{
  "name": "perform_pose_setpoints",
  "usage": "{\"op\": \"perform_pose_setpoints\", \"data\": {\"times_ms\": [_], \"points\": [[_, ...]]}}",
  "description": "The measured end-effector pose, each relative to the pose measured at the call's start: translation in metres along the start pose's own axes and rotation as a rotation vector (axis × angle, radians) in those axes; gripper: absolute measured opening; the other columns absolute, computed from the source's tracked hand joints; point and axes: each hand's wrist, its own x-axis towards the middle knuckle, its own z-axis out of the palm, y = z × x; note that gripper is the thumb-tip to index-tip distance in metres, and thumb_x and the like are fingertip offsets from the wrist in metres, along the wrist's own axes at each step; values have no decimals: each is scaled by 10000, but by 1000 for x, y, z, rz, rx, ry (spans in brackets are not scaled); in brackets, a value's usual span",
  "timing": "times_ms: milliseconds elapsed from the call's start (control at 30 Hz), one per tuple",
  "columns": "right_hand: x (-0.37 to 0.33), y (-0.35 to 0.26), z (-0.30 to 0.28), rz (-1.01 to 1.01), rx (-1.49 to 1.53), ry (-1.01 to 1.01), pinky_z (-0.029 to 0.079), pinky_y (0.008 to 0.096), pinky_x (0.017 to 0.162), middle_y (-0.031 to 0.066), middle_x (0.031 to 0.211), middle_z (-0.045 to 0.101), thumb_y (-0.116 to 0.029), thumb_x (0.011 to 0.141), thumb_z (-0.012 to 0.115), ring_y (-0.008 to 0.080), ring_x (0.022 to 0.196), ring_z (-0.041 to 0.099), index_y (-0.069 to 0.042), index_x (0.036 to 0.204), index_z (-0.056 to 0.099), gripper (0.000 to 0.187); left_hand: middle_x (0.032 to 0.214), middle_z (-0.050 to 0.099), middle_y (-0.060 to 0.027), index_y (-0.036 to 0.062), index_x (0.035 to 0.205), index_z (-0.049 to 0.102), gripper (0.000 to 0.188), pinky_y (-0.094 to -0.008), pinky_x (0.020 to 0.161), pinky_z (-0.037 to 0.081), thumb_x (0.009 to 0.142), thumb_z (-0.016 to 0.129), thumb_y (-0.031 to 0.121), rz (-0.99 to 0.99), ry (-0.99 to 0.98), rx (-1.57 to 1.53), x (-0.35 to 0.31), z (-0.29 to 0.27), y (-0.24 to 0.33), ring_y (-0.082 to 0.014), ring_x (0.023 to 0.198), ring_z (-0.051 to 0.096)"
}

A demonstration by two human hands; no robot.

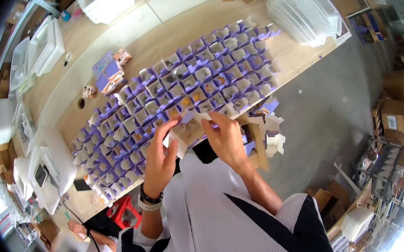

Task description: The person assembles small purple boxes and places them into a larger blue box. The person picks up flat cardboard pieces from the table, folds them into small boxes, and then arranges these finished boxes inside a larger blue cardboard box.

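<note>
Left hand (159,158), right hand (227,138), one open box (191,132)!

And there it is, held up at the near edge of the table (247,12), beside packed rows of small purple-and-white boxes (187,83). The right thumb and fingers pinch its upper right edge. The left ones, slightly parted, hold its left side. Near the right wrist: a brown carton (261,151)!
</note>
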Motion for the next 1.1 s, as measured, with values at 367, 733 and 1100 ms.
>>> {"op": "perform_pose_setpoints", "data": {"times_ms": [367,733,1100], "points": [[35,108,-80,175,-143,243,543,310,623,125,835,727,-101,931,733,135,690,677,56,1054,696,203,1530,481,-189,23,1521,405,532,-455,1098,490,1023,584,70,-10,-196,-78,19,36,-3,-348,1407,496],[212,327,-263,424,-588,740,571,506,829,229,1003,738,-180,942,585,445,940,707,-106,1127,751,259,1506,519,-153,39,1465,492,497,-427,1076,496,978,580,-15,-212,-141,-61,13,18,-25,-304,1371,536],[269,396,-244,488,-617,367,548,510,911,204,1075,739,-199,946,557,431,1051,688,-149,1128,752,272,1479,553,-138,35,1454,499,470,-421,1065,494,991,551,-21,-316,-85,-49,16,9,-35,-306,1363,549]]}}
